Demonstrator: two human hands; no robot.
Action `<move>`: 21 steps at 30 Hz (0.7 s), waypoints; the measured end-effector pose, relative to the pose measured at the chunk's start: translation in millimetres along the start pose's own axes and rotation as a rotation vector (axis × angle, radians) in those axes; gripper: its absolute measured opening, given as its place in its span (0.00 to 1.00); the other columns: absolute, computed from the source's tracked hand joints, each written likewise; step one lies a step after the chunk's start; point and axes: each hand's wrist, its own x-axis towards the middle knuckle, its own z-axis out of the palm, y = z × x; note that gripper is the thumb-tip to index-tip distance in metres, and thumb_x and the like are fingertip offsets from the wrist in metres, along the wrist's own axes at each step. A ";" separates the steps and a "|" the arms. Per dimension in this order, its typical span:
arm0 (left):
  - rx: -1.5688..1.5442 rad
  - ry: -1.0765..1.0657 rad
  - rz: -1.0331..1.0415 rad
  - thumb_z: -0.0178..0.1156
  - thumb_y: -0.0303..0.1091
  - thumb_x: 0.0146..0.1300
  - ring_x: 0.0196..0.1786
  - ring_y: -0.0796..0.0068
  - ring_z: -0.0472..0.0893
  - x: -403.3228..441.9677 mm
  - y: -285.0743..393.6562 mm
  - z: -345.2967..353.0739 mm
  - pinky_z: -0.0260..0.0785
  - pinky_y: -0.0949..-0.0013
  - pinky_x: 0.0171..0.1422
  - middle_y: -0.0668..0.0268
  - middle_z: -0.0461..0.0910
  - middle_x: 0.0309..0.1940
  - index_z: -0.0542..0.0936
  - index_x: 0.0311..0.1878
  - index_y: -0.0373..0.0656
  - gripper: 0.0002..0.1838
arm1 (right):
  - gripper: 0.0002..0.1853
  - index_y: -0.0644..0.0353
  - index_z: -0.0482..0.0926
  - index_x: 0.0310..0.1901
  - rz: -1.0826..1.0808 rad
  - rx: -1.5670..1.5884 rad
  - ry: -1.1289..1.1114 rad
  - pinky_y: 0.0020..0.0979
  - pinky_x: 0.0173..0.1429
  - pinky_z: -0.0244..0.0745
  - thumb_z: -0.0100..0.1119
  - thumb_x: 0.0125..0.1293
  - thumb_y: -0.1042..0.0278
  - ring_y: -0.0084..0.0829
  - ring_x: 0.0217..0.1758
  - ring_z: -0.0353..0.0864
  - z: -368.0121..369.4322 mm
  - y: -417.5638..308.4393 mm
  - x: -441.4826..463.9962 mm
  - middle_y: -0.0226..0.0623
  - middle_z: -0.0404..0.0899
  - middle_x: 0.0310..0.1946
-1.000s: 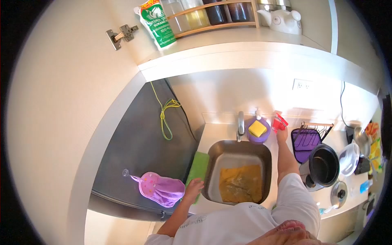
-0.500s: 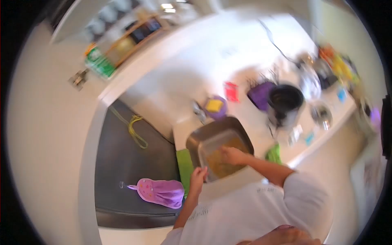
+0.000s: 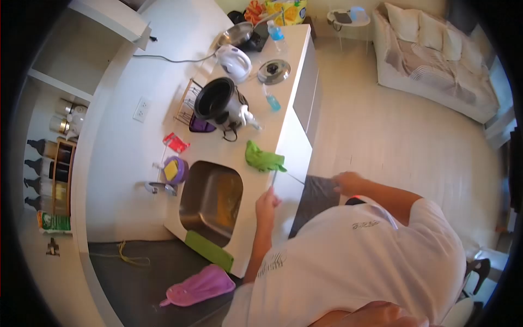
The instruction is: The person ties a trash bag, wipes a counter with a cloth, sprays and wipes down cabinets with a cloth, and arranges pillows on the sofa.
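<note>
My left hand (image 3: 267, 203) is at the counter's front edge beside the sink, its fingers curled closed. What it may hold is hidden. Farther right, my right hand (image 3: 347, 183) is out over the floor beside a dark grey mat (image 3: 317, 200), fingers bent together, and I cannot make out anything in them. The metal sink (image 3: 193, 210) has a yellowish-brown patch in its bottom. A crumpled green cloth (image 3: 263, 158) lies on the counter edge just beyond my left hand. By the faucet (image 3: 158, 188), a yellow sponge (image 3: 171, 170) sits on a purple holder (image 3: 181, 173).
On the counter stand a black pot (image 3: 215, 101), a white kettle (image 3: 234, 62), a glass lid (image 3: 273, 71) and a small blue bottle (image 3: 272, 102). A green strip (image 3: 208, 253) borders the sink; a pink hand towel (image 3: 199, 286) lies nearby. A sofa (image 3: 425, 65) stands across the floor.
Both hands have come out of the sink: the left to the counter edge, the right over the floor. The view has turned right, bringing the sofa and floor into sight.
</note>
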 end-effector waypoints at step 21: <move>0.615 -0.905 -0.028 0.59 0.44 0.58 0.33 0.75 0.78 172.6 1.9 581.8 0.70 0.70 0.38 0.63 0.80 0.30 0.79 0.35 0.38 0.17 | 0.21 0.62 0.73 0.50 0.688 0.454 0.448 0.36 0.46 0.73 0.57 0.58 0.60 0.39 0.41 0.79 -151.6 492.9 -290.8 0.47 0.79 0.39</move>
